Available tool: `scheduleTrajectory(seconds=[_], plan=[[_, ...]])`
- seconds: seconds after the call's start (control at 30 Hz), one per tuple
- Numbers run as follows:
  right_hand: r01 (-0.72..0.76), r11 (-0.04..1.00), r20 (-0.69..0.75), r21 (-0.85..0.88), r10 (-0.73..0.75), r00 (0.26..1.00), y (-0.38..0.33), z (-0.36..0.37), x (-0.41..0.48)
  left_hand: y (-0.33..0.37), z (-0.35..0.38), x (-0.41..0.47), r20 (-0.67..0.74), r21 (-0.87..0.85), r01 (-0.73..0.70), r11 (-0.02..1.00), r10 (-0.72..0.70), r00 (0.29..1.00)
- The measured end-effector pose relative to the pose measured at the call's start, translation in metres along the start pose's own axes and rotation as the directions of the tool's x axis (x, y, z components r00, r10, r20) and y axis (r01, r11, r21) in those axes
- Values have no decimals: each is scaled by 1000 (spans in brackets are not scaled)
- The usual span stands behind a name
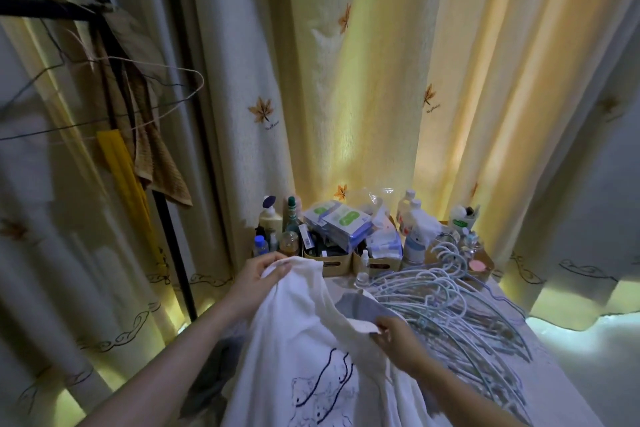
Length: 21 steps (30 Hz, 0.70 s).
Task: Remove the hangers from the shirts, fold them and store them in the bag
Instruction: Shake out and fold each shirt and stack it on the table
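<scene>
1. Hangers point(446, 308), pale blue, lie heaped on the tabletop point(550, 374) at right, so many shirts look already stripped.
2. Left hand point(258, 276) pinches one shoulder of a white printed shirt point(294, 340); right hand point(398, 334) grips its collar edge. It seems hanger-free, though folds could hide one.
3. Folding is not yet done, and no bag is in view.
4. Room is tight: toiletry boxes point(346, 253) behind, hanger pile right, curtain point(363, 80) beyond.
</scene>
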State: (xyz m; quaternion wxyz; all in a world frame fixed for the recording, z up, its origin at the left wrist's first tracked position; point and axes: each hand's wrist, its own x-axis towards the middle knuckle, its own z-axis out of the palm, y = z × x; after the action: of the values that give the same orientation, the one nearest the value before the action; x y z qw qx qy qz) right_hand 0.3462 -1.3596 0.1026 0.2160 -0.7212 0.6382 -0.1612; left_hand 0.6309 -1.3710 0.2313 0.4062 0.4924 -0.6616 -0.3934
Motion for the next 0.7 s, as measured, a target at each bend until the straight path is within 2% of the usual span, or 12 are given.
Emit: scheduleTrajectory(seconds=[0.1, 0.27, 0.4, 0.6, 0.7], plan=[[46, 986, -86, 163, -32, 996, -18, -44, -5, 6, -16, 0, -59, 2, 14, 1000, -14, 998], [162, 967, -121, 198, -140, 983, -41, -120, -16, 21, -38, 2, -204, 37, -31, 999, 38, 978], [187, 957, -128, 222, -162, 978, -53, -186, -22, 51, -61, 12, -305, 26, -67, 997, 72, 950], [362, 879, -262, 311, -286, 922, -83, -282, -9, 123, -92, 30, -229, 130, -106, 986, 134, 964], [373, 893, -292, 250, -298, 909, -92, -307, 1, 140, -103, 34, -221, 214, -81, 974, 129, 967]])
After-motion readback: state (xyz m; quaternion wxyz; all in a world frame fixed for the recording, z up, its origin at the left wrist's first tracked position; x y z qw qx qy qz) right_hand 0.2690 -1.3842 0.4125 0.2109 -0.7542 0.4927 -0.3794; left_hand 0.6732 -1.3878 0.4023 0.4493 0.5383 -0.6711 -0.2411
